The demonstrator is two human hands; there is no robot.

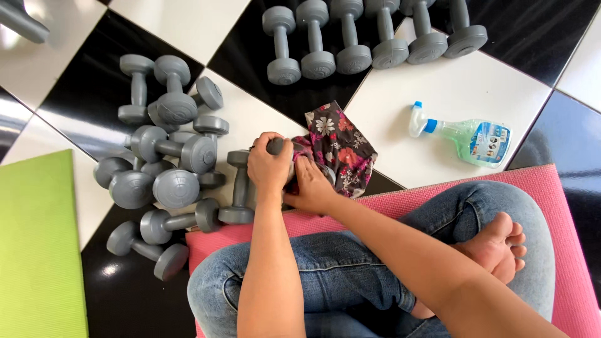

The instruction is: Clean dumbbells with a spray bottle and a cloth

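Item: dumbbell, grey, in frame centre, just above the pink mat edge. My left hand is clenched round one end of it; only a dark rounded head shows above my knuckles, the rest hidden. My right hand presses the cloth against it, fingers curled into the fabric.

Handling, as I judge it: keep the left grip firm so the weight cannot roll, and work the cloth around the head and along the bar in turn, shifting my hold to expose covered parts.

Appearance: matt grey, moulded, round-ended, matching its fellows. Cloth: brown, floral, red and white blooms, bunched.

Nearby: loose pile of like dumbbells at left, some stacked; a neat row at top; spray bottle lying on its side at right, on white tile; green mat lower left.
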